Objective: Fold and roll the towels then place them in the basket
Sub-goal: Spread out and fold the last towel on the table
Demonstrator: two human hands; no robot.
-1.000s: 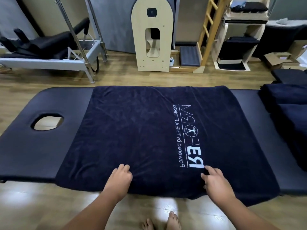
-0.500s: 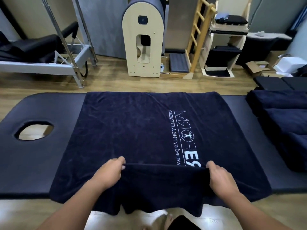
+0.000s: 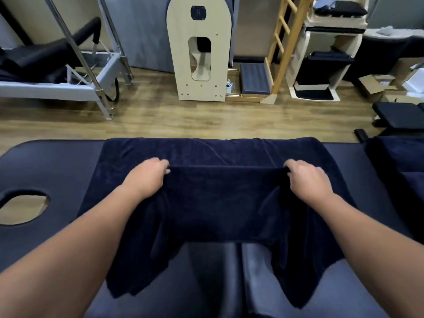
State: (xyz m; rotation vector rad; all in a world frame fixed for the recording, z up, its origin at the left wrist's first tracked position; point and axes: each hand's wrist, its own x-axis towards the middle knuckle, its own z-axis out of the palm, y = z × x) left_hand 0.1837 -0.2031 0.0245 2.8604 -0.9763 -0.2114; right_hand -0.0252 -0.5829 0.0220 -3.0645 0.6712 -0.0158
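Two hands carry one navy towel [image 3: 220, 203] over the dark padded table [image 3: 46, 166], which has an oval face hole at left of frame. Working left to right: our left hand [image 3: 146, 177] pinches the lifted hem with curled fingers, the plush terry sags between in a soft, limp span, and our right hand [image 3: 307, 180] pinches the same hem likewise. We judge the cloth light, floppy and non-slip, best held at the hem near the corners so it lies square. More dark folded towels [image 3: 399, 161] sit at the right edge. No basket shows anywhere.
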